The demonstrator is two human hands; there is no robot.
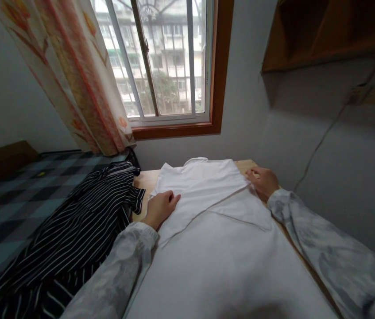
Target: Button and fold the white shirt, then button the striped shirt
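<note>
Pulling the white garment [207,259] unevenly could skew it where it lies on the bench [147,179], and the thin cords or hems [207,208] crossing it might bunch. My left fingers [170,195] and right fingers [253,173] curl at opposite edges; I cannot tell whether they clamp cloth. Beyond the bench's pale wood: a striped garment [84,221] on the checked bed [11,212], a curtain [71,79], a bright window [170,62] and a wall shelf [333,40].
</note>
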